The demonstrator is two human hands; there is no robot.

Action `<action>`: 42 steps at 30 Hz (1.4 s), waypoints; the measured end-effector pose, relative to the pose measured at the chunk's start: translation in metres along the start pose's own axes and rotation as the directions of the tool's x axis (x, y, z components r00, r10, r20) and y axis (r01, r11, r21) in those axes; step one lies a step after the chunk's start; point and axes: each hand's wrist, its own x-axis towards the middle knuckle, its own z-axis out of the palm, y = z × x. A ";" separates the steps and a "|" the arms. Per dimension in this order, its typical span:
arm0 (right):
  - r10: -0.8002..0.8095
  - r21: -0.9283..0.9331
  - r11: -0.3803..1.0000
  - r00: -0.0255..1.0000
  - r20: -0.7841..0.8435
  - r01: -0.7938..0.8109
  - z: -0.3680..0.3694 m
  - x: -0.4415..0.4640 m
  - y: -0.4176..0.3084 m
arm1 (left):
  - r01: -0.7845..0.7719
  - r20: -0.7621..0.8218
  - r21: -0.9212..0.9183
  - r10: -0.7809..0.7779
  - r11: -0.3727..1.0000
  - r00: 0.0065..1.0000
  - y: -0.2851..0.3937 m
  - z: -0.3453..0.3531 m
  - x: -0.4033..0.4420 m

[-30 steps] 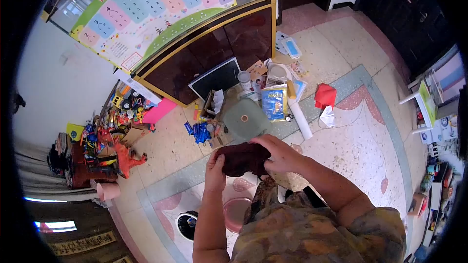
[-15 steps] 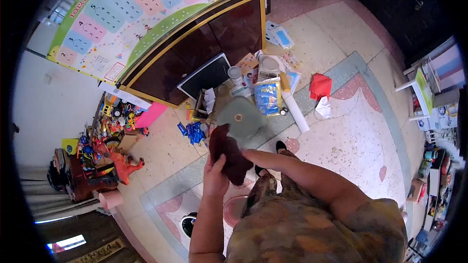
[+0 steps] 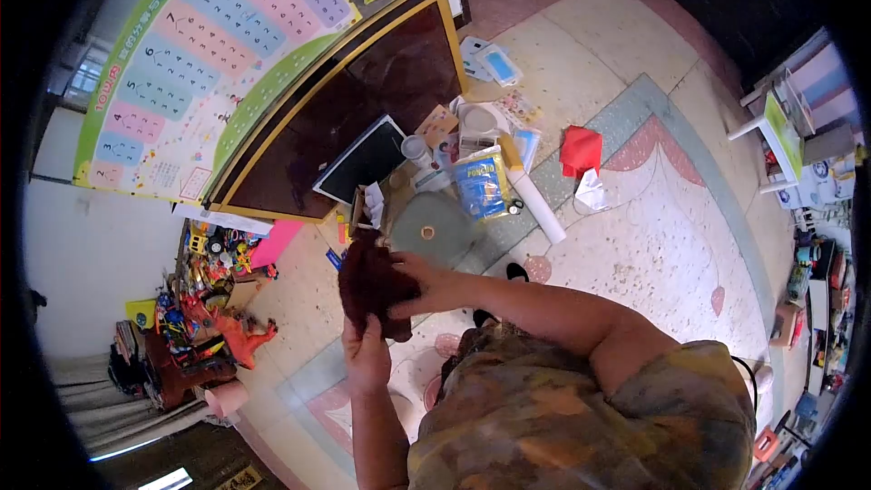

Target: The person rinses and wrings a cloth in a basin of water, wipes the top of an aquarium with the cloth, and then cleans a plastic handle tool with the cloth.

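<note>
A dark red cloth hangs bunched in front of me, held up off the floor. My left hand grips its lower edge, thumb on top of the fabric. At its right side my right hand is closed on the cloth, with the fingertips partly hidden by the folds. Just beyond the cloth stands a grey-green stool with a small ring-shaped mark on its seat. Part of a small blue packet shows beside the cloth's upper left.
Past the stool lie a blue poncho packet, a white roll, a dark framed board and a red sheet. Piled toys line the left wall. A shelf stands on the right.
The cloth and both hands have moved left, and the cloth is more bunched. My right hand now reaches further onto it. The camera view has also shifted.
</note>
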 end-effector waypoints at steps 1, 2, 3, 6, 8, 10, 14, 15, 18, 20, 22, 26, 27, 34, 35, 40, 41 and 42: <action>0.049 0.055 0.997 0.996 -0.068 -0.046 -0.001 0.004 0.001 | 0.035 0.028 -0.130 -0.032 0.991 0.999 0.002 -0.001 0.001; 0.102 0.113 0.990 0.986 -0.133 -0.087 -0.003 0.005 0.001 | 0.075 0.061 -0.258 -0.061 0.963 0.996 0.003 -0.002 0.002; 0.101 0.110 0.990 0.985 -0.142 -0.085 -0.007 0.004 -0.004 | 0.075 0.070 -0.257 -0.059 0.963 0.996 0.003 -0.001 0.005; 0.193 0.145 0.976 0.954 -0.230 -0.163 -0.020 0.000 -0.026 | 0.096 -0.094 -0.212 -0.118 0.972 0.988 0.007 0.000 0.017; 0.398 0.101 0.915 0.915 -0.072 -0.390 -0.028 -0.001 -0.031 | 0.134 -0.127 -0.252 -0.170 0.958 0.977 -0.001 -0.011 0.024; 0.263 0.008 0.964 0.951 -0.160 -0.265 -0.029 -0.003 -0.032 | 0.172 -0.157 -0.294 -0.225 0.940 0.962 -0.008 -0.018 0.029; 0.136 -0.312 0.918 0.935 -0.328 -0.243 -0.027 -0.006 -0.027 | 0.177 -0.146 -0.200 -0.208 0.964 0.967 -0.010 -0.026 0.032; 0.135 -0.314 0.918 0.935 -0.329 -0.243 -0.029 -0.008 -0.032 | 0.200 -0.123 -0.186 -0.225 0.962 0.967 -0.011 -0.029 0.032; 0.103 -0.416 0.866 0.913 -0.395 -0.278 -0.033 -0.018 -0.046 | 0.304 -0.089 -0.140 -0.318 0.942 0.944 -0.025 -0.040 0.033; -0.076 -0.572 0.804 0.928 -0.366 -0.160 -0.034 -0.020 -0.045 | 0.221 -0.018 -0.327 -0.240 0.919 0.971 0.000 -0.027 0.031; -0.006 -0.448 0.872 0.912 -0.411 -0.197 -0.027 -0.016 -0.033 | 0.109 0.028 -0.517 -0.111 0.849 0.993 0.005 -0.024 0.032; -0.023 -0.493 0.852 0.929 -0.369 -0.175 -0.021 -0.021 -0.022 | 0.249 0.035 -0.342 -0.252 0.906 0.967 -0.008 -0.037 0.026; -0.029 -0.489 0.858 0.937 -0.347 -0.155 -0.021 -0.021 -0.022 | 0.236 0.008 -0.342 -0.249 0.909 0.969 -0.009 -0.044 0.022; 0.519 0.069 0.831 0.815 0.258 -0.552 -0.012 -0.021 0.037 | 0.385 0.160 -0.591 -0.365 0.708 0.917 -0.022 -0.037 0.008; 0.512 0.071 0.823 0.791 0.333 -0.563 -0.004 -0.025 0.041 | 0.412 0.268 -0.596 -0.313 0.689 0.911 -0.026 -0.039 0.006; 0.458 0.715 0.477 0.839 0.293 -0.510 0.024 -0.037 0.004 | 0.435 0.326 -0.596 -0.292 0.675 0.899 -0.021 -0.031 -0.008; 0.455 0.706 0.483 0.837 0.303 -0.518 0.024 -0.035 0.005 | 0.421 0.315 -0.605 -0.283 0.676 0.906 -0.021 -0.030 -0.010; 0.367 0.804 0.444 0.899 0.239 -0.395 0.023 -0.030 0.004 | 0.429 0.314 -0.611 -0.293 0.665 0.903 -0.022 -0.030 -0.011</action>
